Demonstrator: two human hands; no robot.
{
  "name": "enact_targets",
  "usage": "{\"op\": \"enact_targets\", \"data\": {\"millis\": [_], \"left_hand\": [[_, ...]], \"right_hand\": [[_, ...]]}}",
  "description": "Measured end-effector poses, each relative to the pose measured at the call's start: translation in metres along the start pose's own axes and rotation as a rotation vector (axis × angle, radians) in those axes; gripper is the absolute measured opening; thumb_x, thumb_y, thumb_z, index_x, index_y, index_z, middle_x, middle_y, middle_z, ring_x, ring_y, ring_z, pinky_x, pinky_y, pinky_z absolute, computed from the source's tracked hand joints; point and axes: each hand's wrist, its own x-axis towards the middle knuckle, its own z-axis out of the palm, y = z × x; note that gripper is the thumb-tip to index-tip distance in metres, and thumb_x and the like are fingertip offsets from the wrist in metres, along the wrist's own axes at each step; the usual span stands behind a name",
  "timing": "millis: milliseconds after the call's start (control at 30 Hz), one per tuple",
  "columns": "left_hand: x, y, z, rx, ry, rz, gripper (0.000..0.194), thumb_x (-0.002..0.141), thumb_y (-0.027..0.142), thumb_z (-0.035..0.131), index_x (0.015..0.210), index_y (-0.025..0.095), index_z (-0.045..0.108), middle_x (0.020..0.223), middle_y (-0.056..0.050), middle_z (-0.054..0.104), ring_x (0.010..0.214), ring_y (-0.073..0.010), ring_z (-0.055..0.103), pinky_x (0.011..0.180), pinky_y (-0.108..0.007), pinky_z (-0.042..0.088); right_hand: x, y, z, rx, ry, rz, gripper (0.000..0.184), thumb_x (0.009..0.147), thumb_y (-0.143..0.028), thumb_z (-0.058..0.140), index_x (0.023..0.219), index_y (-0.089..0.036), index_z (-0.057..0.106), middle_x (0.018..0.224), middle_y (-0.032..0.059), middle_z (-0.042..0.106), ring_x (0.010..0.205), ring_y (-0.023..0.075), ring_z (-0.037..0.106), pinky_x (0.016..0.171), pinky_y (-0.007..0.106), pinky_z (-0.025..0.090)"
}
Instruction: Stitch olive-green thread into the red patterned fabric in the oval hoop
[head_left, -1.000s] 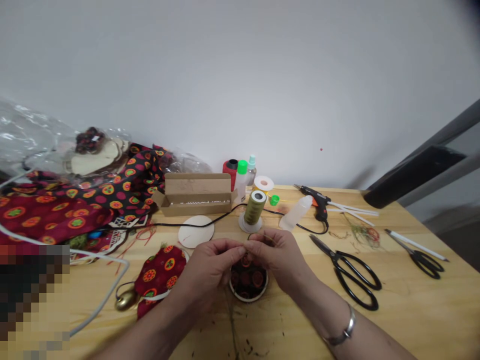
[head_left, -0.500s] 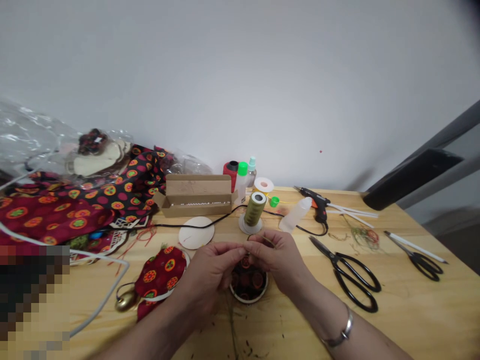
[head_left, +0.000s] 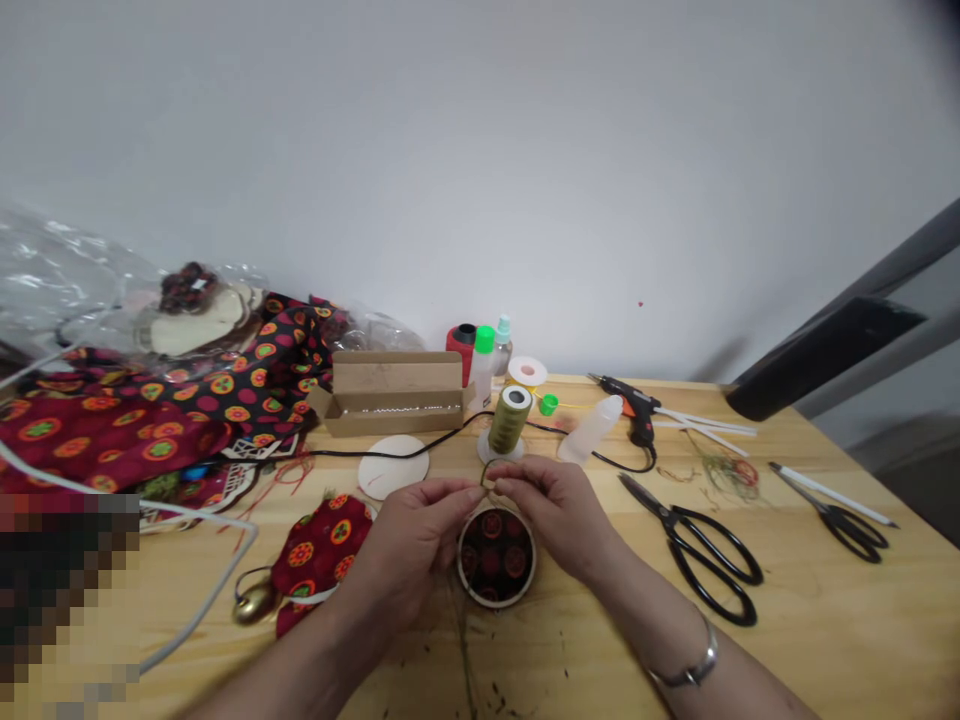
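Note:
My left hand (head_left: 409, 540) and my right hand (head_left: 551, 505) meet fingertip to fingertip just above a small round disc covered in dark red patterned fabric (head_left: 496, 555) that lies on the wooden table (head_left: 810, 620). Both hands pinch a thin olive-green thread loop (head_left: 487, 478) at the disc's far edge. The olive thread spool (head_left: 509, 416) stands upright just behind my fingers. A metal bracelet sits on my right wrist.
Large black scissors (head_left: 701, 548) lie right of my hands, smaller scissors (head_left: 844, 515) farther right. A glue gun (head_left: 634, 403), bottles (head_left: 592, 427), a cardboard box (head_left: 394, 392), a white disc (head_left: 392, 465) and patterned fabric (head_left: 150, 410) fill the back and left. A fabric-covered piece with a bell (head_left: 315, 560) lies left.
Both hands have lifted slightly away from the disc toward its far edge, uncovering its patterned face. The thread loop now shows between my fingertips.

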Motion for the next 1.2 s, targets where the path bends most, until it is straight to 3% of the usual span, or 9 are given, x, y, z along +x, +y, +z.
{"op": "enact_targets", "data": {"millis": [67, 200, 367, 467, 600, 767, 967, 1100, 1200], "left_hand": [[0.0, 0.001, 0.0, 0.012, 0.019, 0.008, 0.018, 0.062, 0.03, 0.07, 0.066, 0.012, 0.067, 0.038, 0.009, 0.038, 0.034, -0.0013, 0.024, 0.034, -0.015, 0.015], [0.0, 0.004, 0.003, -0.024, 0.056, -0.001, 0.014, 0.06, 0.025, 0.072, 0.065, 0.012, 0.068, 0.036, 0.01, 0.036, 0.033, -0.0008, 0.024, 0.033, -0.014, 0.016], [-0.001, 0.004, 0.003, -0.056, 0.089, -0.003, 0.012, 0.06, 0.021, 0.072, 0.068, 0.013, 0.067, 0.036, 0.009, 0.042, 0.032, -0.0007, 0.028, 0.032, -0.014, 0.017], [0.0, 0.003, 0.001, -0.064, 0.121, 0.003, 0.013, 0.061, 0.02, 0.072, 0.071, 0.013, 0.067, 0.041, 0.007, 0.05, 0.034, -0.0014, 0.033, 0.033, -0.014, 0.02], [0.002, 0.002, -0.001, -0.1, 0.057, -0.001, 0.011, 0.063, 0.022, 0.07, 0.067, 0.012, 0.065, 0.046, 0.005, 0.054, 0.033, -0.0007, 0.032, 0.033, -0.014, 0.02], [0.005, 0.002, -0.005, -0.179, -0.004, -0.084, 0.013, 0.066, 0.022, 0.067, 0.064, 0.012, 0.06, 0.054, 0.001, 0.06, 0.032, 0.0005, 0.028, 0.033, -0.014, 0.015], [0.007, 0.003, -0.007, -0.271, -0.067, -0.158, 0.022, 0.065, 0.022, 0.067, 0.057, 0.014, 0.049, 0.043, 0.008, 0.043, 0.032, 0.0008, 0.02, 0.032, -0.014, 0.012], [0.007, 0.004, -0.005, -0.243, -0.016, -0.141, 0.021, 0.063, 0.021, 0.069, 0.062, 0.016, 0.049, 0.042, 0.01, 0.038, 0.032, -0.0006, 0.022, 0.033, -0.013, 0.013], [0.007, 0.003, -0.005, -0.254, -0.016, -0.15, 0.021, 0.064, 0.021, 0.069, 0.061, 0.016, 0.048, 0.039, 0.012, 0.03, 0.033, -0.0011, 0.019, 0.033, -0.014, 0.012]], "right_hand": [[-0.001, 0.001, -0.003, -0.126, 0.017, -0.078, 0.014, 0.076, -0.019, 0.055, 0.079, -0.018, 0.068, 0.079, 0.0035, 0.068, 0.075, 0.0147, 0.059, 0.07, 0.025, 0.043], [-0.004, -0.001, -0.006, -0.314, 0.049, -0.098, 0.015, 0.076, -0.021, 0.055, 0.065, -0.017, 0.064, 0.063, 0.0013, 0.062, 0.062, 0.0133, 0.054, 0.057, 0.023, 0.039], [-0.012, -0.008, 0.0, -0.192, -0.052, 0.043, 0.024, 0.078, -0.031, 0.052, 0.059, -0.016, 0.056, 0.053, -0.0012, 0.053, 0.05, 0.0108, 0.046, 0.048, 0.021, 0.034], [-0.019, -0.011, 0.005, -0.167, -0.149, -0.002, 0.025, 0.081, -0.027, 0.048, 0.059, -0.016, 0.056, 0.052, -0.0026, 0.049, 0.049, 0.0092, 0.042, 0.046, 0.02, 0.032], [-0.027, -0.014, 0.011, -0.308, -0.22, -0.162, 0.027, 0.082, -0.018, 0.044, 0.056, -0.016, 0.051, 0.051, -0.0039, 0.044, 0.049, 0.0082, 0.038, 0.047, 0.02, 0.028], [-0.035, -0.015, 0.016, -0.626, -0.325, -0.382, 0.02, 0.08, -0.011, 0.044, 0.063, -0.016, 0.053, 0.057, -0.002, 0.053, 0.052, 0.0088, 0.042, 0.049, 0.021, 0.03], [-0.044, -0.007, 0.026, -1.0, -0.431, -0.86, 0.009, 0.074, -0.014, 0.051, 0.066, -0.016, 0.055, 0.058, 0.0007, 0.057, 0.049, 0.0132, 0.044, 0.041, 0.027, 0.024], [-0.047, -0.008, 0.03, -0.727, -0.528, -0.935, 0.016, 0.085, -0.023, 0.046, 0.074, -0.018, 0.056, 0.068, -0.0026, 0.062, 0.06, 0.0098, 0.05, 0.052, 0.022, 0.038], [-0.047, -0.009, 0.029, -0.421, -0.32, -0.945, 0.02, 0.088, -0.027, 0.042, 0.089, -0.015, 0.057, 0.084, 0.0018, 0.064, 0.073, 0.0101, 0.053, 0.068, 0.021, 0.041]]}}
